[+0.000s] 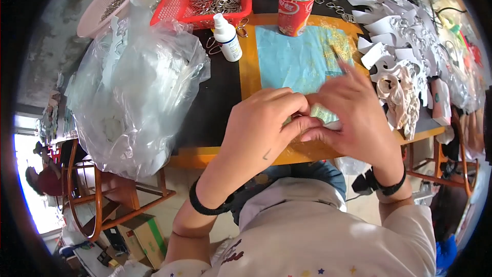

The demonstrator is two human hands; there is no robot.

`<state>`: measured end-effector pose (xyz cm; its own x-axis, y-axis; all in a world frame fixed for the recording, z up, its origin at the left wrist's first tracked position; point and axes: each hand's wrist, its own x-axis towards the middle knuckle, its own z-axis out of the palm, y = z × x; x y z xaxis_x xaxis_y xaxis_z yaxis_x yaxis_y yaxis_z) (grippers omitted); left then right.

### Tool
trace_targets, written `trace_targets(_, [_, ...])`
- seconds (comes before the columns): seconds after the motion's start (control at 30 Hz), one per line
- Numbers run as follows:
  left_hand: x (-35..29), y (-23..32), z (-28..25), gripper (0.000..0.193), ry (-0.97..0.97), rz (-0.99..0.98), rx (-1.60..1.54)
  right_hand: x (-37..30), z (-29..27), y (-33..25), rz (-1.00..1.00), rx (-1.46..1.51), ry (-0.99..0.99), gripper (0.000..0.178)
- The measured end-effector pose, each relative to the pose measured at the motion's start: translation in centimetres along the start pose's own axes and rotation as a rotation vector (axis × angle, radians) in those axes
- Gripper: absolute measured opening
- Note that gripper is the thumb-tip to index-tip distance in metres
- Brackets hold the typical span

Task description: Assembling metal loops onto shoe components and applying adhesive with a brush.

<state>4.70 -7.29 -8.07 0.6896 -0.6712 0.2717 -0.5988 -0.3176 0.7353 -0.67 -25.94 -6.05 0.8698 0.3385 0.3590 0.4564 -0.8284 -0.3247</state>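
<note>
My left hand (pixel 269 120) is closed, its thumb and fingers pinching a small pale-green piece (pixel 322 114) over the near edge of the table. Facing it, my right hand (pixel 353 113) pinches the other side of that piece, and a whitish bit shows by its thumb. Motion blurs the right fingers, and the hands hide much of the piece. Just beyond them lies a light-blue sheet (pixel 289 54) sprinkled with yellow flecks at its right. A red cup (pixel 294 14) with a yellow-crusted rim stands at the sheet's far edge.
At left sits a bulky clear plastic bag (pixel 138 97). Behind it are a red basket (pixel 169 0) of metal rings, a pink basket (pixel 92 20) and a white bottle (pixel 227 38). White cut pieces (pixel 394 31) and beige gloves (pixel 397 92) are heaped at right. Wooden chairs (pixel 97 195) flank the table.
</note>
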Motion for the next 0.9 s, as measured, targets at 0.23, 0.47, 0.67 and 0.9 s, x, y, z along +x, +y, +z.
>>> trace_targets(0.23, [1.0, -0.1, -0.4, 0.031, 0.101, 0.128, 0.274, -2.6, 2.7, 1.3, 0.484, 0.812, -0.368, 0.031])
trace_targets(0.47, [-3.9, -1.3, 1.3, 0.014, 0.329, -0.051, 0.212, -6.9, 5.7, -2.3, 0.867, 1.592, -0.336, 0.029])
trace_targets(0.67, [-7.6, -1.4, 4.5, 0.023, 0.218, -0.19, 0.305, -8.6, 6.7, -2.8, 0.935, 1.572, -0.546, 0.042])
trace_targets(0.9, [-7.9, -2.3, 5.3, 0.015, 0.234, -0.199, 0.238, -9.5, 7.8, -3.0, 0.986, 1.58, -0.562, 0.053])
